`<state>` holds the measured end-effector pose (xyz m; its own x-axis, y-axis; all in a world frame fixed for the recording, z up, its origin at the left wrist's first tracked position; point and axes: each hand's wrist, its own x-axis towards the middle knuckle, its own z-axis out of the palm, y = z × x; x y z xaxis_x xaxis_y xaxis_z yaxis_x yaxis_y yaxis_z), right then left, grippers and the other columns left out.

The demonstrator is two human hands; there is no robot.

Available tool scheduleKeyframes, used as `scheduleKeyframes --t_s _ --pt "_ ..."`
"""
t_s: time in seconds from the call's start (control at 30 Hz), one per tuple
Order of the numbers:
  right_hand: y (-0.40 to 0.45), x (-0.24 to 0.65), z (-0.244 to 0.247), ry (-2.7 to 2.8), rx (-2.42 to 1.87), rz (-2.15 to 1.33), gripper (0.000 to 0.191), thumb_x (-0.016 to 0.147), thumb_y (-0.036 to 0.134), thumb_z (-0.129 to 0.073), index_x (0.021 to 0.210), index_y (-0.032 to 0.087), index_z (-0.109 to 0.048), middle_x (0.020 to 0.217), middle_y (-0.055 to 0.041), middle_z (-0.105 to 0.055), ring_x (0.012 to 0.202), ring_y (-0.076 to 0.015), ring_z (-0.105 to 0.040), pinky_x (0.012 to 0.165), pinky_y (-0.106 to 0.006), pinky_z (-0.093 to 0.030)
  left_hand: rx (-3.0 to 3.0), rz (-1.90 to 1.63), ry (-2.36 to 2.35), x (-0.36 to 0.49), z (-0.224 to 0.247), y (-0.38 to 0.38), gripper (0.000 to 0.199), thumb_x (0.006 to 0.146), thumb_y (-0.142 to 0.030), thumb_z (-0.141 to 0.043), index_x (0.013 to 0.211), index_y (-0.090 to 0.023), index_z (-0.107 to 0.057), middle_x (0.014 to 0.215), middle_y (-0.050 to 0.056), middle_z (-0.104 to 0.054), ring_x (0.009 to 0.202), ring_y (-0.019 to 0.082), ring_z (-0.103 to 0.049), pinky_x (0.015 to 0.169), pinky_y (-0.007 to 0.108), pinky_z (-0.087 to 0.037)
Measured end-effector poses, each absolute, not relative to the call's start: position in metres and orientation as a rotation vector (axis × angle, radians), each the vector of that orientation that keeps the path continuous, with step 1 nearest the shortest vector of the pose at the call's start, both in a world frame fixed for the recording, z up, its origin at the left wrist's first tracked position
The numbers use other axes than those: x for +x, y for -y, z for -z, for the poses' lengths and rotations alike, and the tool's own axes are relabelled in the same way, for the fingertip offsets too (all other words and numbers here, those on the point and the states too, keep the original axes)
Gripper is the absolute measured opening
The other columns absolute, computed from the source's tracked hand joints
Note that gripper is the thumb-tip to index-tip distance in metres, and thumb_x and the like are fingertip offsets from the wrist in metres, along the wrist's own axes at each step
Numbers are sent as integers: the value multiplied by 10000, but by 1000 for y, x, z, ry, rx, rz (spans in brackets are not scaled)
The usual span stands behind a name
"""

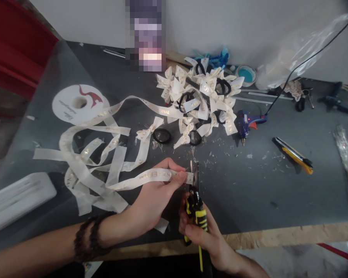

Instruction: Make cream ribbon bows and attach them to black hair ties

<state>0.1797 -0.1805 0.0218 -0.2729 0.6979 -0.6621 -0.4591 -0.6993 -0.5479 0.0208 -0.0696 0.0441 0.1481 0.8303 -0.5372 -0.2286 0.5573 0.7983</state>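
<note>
Between thumb and fingers, my left hand [158, 195] pinches a cream ribbon [142, 178] with gold lettering, close to its end. My right hand [204, 233] is wrapped round black-and-yellow scissors [195, 206], whose blades point away from me. The ribbon's end lies at the blades; whether it is cut through I cannot tell. More loops of ribbon [89, 173] lie loose to the left, below a white ribbon spool [65, 106]. Beyond my hands is a pile of ribbon bows [203, 92] with black hair ties. One more black hair tie [161, 136] lies at a bow nearer to me.
A blue glue gun [245, 122] with a cord lies right of the bows. Farther right is a yellow-black utility knife [294, 155]. A white case [19, 200] sits at the left edge, and a teal-filled round container [246, 74] by the wall. Scraps litter the grey tabletop.
</note>
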Motion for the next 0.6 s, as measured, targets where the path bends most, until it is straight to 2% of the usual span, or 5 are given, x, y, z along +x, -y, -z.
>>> scheduleKeyframes --t_s 0.17,0.4,0.6 --pt "183 180 -16 365 -1166 -2033 637 841 457 -898 1389 318 -605 1042 -22 -635 860 -155 -532 786 -324 -435 605 -833 -1184 21 -45 68 276 890 -340 -821 796 -201 -601 786 -9 -636 737 135 -523 663 246 -398" --pt "184 180 -13 376 -1270 -2007 725 814 464 -916 1431 320 -564 1047 -21 -640 849 -156 -541 771 -324 -443 592 -817 -1180 22 -41 71 262 905 -343 -809 828 -200 -603 808 -10 -636 760 135 -526 686 256 -412" --pt "182 183 -13 416 -1232 -2034 569 856 475 -881 1322 290 -612 1003 -8 -612 801 -130 -505 735 -298 -416 553 -787 -1163 22 -36 73 257 919 -350 -795 856 -201 -595 819 -24 -624 768 125 -513 691 253 -407"
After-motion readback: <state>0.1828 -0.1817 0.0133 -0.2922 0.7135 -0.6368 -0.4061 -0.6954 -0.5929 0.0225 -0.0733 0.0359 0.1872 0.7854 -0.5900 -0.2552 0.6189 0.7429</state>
